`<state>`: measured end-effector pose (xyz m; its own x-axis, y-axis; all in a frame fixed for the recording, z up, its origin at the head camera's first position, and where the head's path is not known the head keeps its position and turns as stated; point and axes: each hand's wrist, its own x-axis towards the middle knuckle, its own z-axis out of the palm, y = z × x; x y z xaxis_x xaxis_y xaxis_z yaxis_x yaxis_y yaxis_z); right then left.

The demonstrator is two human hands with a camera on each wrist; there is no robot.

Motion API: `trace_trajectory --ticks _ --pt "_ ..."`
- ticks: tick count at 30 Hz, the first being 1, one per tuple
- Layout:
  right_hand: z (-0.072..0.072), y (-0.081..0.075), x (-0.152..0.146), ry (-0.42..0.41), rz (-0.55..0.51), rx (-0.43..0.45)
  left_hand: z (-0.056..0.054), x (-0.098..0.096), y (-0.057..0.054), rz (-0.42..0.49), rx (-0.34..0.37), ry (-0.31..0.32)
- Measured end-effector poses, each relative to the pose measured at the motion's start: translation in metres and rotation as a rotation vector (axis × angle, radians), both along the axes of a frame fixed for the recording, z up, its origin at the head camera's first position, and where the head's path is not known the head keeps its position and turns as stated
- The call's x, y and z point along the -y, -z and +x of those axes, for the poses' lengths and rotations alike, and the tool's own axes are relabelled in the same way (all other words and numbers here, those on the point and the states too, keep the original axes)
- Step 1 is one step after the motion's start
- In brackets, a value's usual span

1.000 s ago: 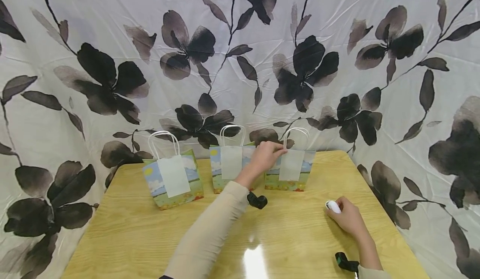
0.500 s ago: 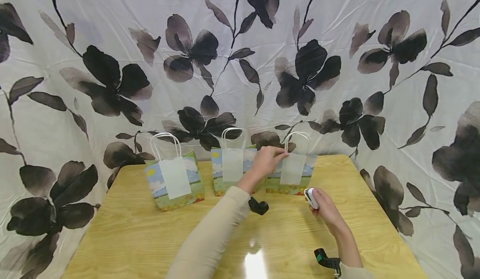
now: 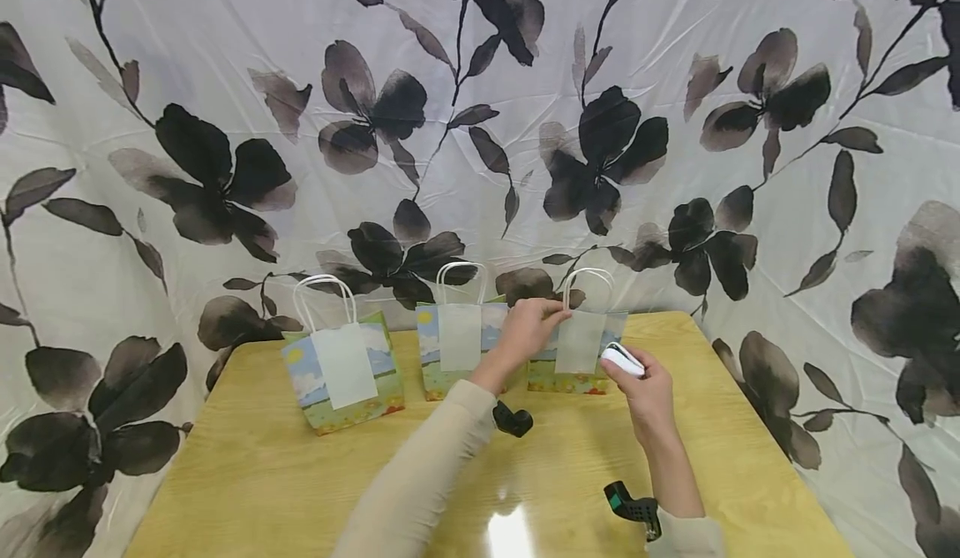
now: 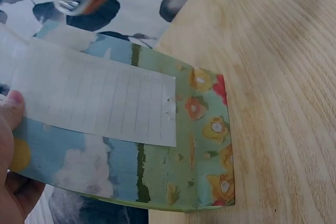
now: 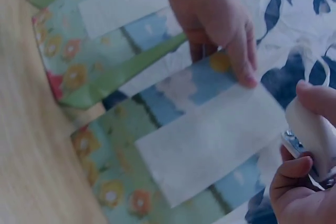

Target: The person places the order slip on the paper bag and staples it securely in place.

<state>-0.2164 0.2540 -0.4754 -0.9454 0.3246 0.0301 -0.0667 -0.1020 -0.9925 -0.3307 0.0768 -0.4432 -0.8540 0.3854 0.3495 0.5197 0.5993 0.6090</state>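
My left hand (image 3: 527, 330) pinches the top edge of the rightmost paper gift bag (image 3: 543, 372) together with a lined paper slip (image 3: 579, 344) lying against its front. In the left wrist view the thumb presses on the slip's (image 4: 100, 93) upper end. A small white stapler (image 3: 623, 361) is gripped in my right hand (image 3: 651, 391), just right of that bag's top. From the right wrist view, the stapler's (image 5: 311, 129) metal mouth is beside the slip's (image 5: 215, 140) upper corner; whether they touch I cannot tell.
Two matching bags, a left bag (image 3: 303, 374) and a middle bag (image 3: 431, 354), stand along the table's back, each with a white slip on its front. Behind the wooden table (image 3: 255, 483) hangs a floral cloth (image 3: 480, 208). Black cameras sit on both wrists.
My right hand has carried the stapler left and away from me, from the table's right side to the rightmost bag's top. The left hand has kept its hold there.
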Motion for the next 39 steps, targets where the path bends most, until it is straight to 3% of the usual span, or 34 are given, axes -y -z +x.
trace_trajectory --ticks 4,8,12,18,23,26,32,39 --pt "-0.006 -0.023 0.007 0.015 -0.088 -0.143 -0.001 0.001 0.000 0.014 -0.036 -0.006" --pt "-0.015 -0.040 0.015 -0.047 -0.091 -0.234 -0.002 0.005 0.000 0.018 -0.049 -0.031" --pt "-0.024 -0.048 0.022 -0.110 -0.084 -0.259 -0.001 0.008 0.004 -0.004 -0.028 -0.045" --pt "-0.035 -0.052 0.023 -0.188 -0.108 -0.347 -0.002 0.005 0.004 0.000 -0.077 -0.030" --pt "-0.036 -0.054 0.016 -0.313 0.066 -0.367 -0.001 0.001 0.005 -0.009 -0.075 -0.004" --pt "-0.037 -0.056 0.011 -0.329 0.202 -0.357 -0.001 0.000 0.007 -0.004 -0.085 -0.009" --pt "-0.042 -0.056 0.005 -0.355 0.292 -0.378 0.000 0.000 0.011 -0.023 -0.081 -0.017" --pt "-0.051 -0.054 0.003 -0.286 0.700 -0.317 0.003 -0.001 0.011 -0.034 -0.123 -0.012"
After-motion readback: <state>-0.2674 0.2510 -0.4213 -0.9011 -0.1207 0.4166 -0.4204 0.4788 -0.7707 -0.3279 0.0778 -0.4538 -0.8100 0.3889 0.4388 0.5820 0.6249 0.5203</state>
